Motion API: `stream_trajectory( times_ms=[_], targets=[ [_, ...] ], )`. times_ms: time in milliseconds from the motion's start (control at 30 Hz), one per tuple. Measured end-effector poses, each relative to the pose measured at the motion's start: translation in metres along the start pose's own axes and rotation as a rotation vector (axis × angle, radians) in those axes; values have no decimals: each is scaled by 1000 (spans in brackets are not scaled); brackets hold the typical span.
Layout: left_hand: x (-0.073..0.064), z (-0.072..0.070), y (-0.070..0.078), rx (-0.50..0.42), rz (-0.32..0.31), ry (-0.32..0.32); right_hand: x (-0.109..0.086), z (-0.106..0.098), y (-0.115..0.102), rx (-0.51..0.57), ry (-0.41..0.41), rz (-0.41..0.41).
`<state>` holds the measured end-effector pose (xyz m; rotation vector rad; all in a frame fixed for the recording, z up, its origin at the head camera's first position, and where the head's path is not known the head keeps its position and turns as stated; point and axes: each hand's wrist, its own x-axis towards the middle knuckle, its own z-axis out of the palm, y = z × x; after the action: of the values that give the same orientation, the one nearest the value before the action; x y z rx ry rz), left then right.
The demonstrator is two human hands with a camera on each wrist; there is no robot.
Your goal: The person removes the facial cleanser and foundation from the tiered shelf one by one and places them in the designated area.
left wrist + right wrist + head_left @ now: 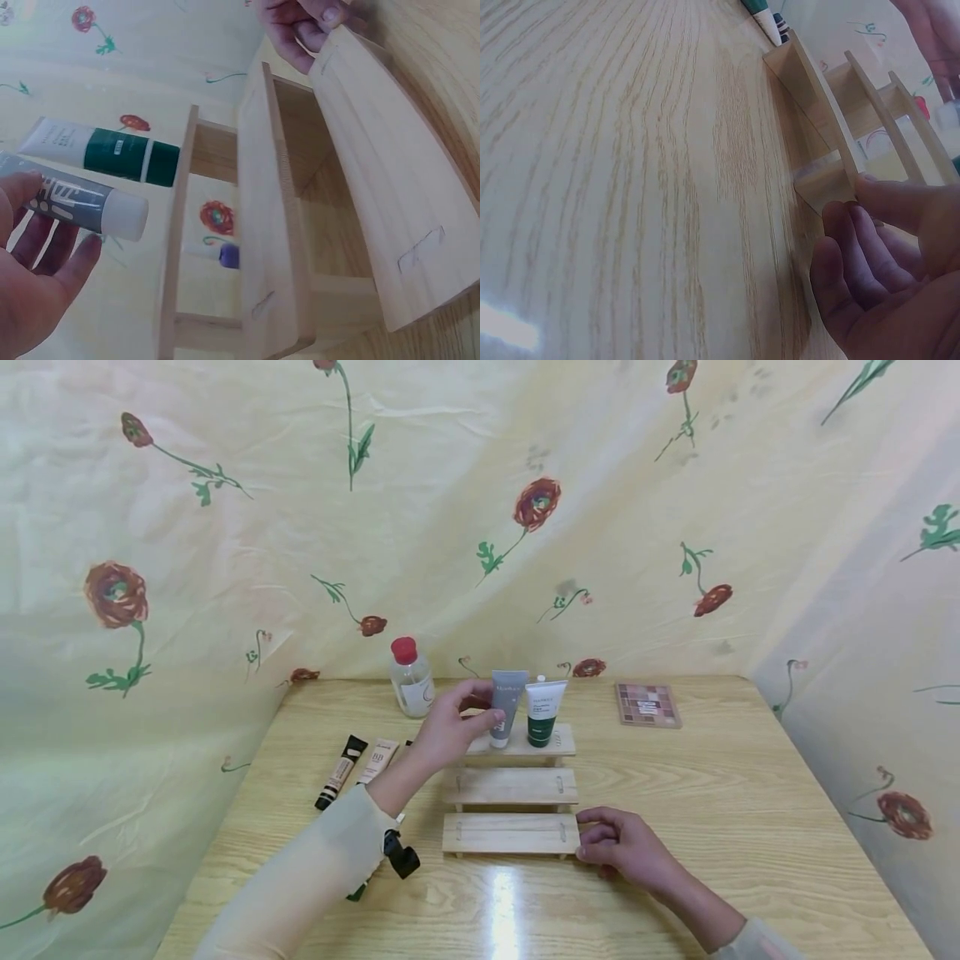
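Note:
My left hand (450, 727) grips a grey tube (511, 700) with a white cap, cap down, at the top step of a three-step wooden rack (512, 787). In the left wrist view the grey tube's white cap (124, 215) hangs apart from the wood. Beside it, a white and green tube (543, 714) stands cap down on the top step. My right hand (622, 847) pinches the right end of the lowest step. In the right wrist view the thumb (900, 201) lies against that step's edge, with the other fingers curled below.
Behind the rack, to its left, stands a clear bottle with a red cap (405, 652). A black-capped tube (341, 772) and a beige BB tube (378, 760) lie left of the rack, partly behind my left arm. An eyeshadow palette (648, 705) lies at the back right.

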<state>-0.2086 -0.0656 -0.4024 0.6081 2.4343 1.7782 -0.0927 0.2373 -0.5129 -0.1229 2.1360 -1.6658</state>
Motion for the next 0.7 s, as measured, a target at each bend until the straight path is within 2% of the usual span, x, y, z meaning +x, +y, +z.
stream_trajectory(
  times_ms=[133,267,467,600,700],
  targets=[
    [-7,-9,2,-14,-4,15,0,0,-1,-5,0,3],
    [-19,-22,5,-22,-16,47,0,1,-2,-8,0,14],
    [-49,-46,8,-4,-3,99,1,0,-2,-33,6,26],
    [-68,-64,2,4,30,125,1,0,-2,-44,7,20],
    [-83,-77,-6,7,7,140,1,-1,-1,-48,5,17]
  ],
)
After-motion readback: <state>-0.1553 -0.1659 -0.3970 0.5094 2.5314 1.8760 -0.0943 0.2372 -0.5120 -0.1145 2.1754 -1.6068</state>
